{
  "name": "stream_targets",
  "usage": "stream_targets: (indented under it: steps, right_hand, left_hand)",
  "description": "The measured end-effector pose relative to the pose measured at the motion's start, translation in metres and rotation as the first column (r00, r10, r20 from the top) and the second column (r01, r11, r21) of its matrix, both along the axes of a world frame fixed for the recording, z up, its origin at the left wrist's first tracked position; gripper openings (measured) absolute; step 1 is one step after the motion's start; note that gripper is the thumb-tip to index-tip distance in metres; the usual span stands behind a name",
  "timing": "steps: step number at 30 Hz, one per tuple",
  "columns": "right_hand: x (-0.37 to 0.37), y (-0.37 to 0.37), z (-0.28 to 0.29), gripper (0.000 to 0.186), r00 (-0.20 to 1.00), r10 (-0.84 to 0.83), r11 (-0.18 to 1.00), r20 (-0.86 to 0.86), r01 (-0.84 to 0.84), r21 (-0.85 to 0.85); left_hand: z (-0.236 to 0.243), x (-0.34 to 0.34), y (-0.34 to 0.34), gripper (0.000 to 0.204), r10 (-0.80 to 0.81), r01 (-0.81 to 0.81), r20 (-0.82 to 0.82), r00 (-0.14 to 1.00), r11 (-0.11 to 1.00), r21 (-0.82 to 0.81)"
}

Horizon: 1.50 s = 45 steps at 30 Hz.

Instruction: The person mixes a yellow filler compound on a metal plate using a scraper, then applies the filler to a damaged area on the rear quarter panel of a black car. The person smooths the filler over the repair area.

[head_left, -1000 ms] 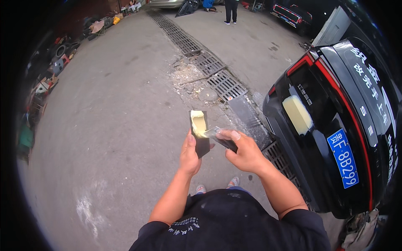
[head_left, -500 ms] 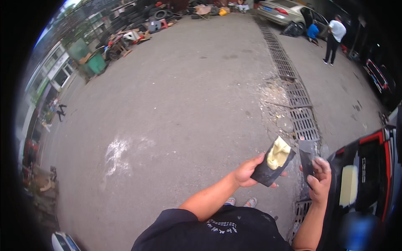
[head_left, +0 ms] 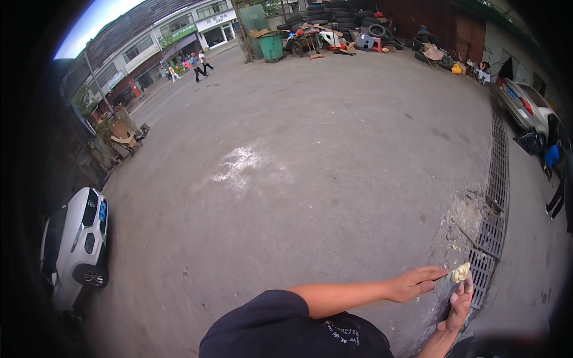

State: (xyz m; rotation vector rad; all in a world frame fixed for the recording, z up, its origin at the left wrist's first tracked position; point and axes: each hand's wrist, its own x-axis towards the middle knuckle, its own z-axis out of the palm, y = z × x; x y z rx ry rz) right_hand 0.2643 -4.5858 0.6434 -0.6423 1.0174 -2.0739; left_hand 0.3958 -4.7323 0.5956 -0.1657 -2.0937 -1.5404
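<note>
Holding the left forearm (head_left: 343, 296) out nearly level, right across to the right-hand side, with the left hand (head_left: 412, 285) at its end, fingers outstretched together and thumb tucked below. Pinching there a thin dark plate (head_left: 443, 275), seen almost edge-on. Propping the right hand (head_left: 458, 305) up from the lower edge, fingers upward, and clasping a dark spreader (head_left: 443, 309), by the look of it, though blurred and partly covered. Bringing both hands close together; cannot tell whether touching.

Looking around now: spotting a slotted drain grate (head_left: 482, 275) just behind, partly blocked by the right fingers, then a broken patch of concrete (head_left: 465, 218) alongside. Picking out a white car (head_left: 89, 235) well apart on the left, a green bin (head_left: 271, 46) and heaped tyres (head_left: 337, 21) at the far edge, a silver sedan (head_left: 531, 98) at upper right.

And on to the cream putty (head_left: 460, 272): sitting in a soft lump just right of the left fingertips, directly above the right ones. Cannot tell which flat piece to call its support.
</note>
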Motion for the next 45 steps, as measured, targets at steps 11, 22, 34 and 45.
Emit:
stream_targets:
  steps: [11,22,34,45]
  right_hand:
    - [-0.037,-0.004,0.040,0.063,0.652,0.188,0.979,-0.734,-0.182,0.089]
    - [-0.093,-0.112,0.044,0.053,0.662,-0.102,0.836,-0.743,0.462,0.297]
    - [-0.091,-0.222,0.057,0.049,0.597,0.061,0.771,-0.800,0.481,0.418]
    - [-0.208,-0.172,0.060,0.060,0.193,0.057,0.932,-0.979,0.341,0.122]
  left_hand:
    - [-0.019,0.002,-0.031,0.063,-0.631,0.412,-0.372,0.681,-0.090,0.907]
    - [-0.009,-0.078,-0.121,0.062,-0.370,0.317,-0.193,0.909,0.310,0.896]
    - [-0.007,-0.164,-0.213,0.062,-0.023,0.036,-0.041,0.999,0.935,0.352]
    - [-0.015,-0.231,-0.248,0.069,-0.800,0.417,-0.343,0.493,-0.129,0.900]
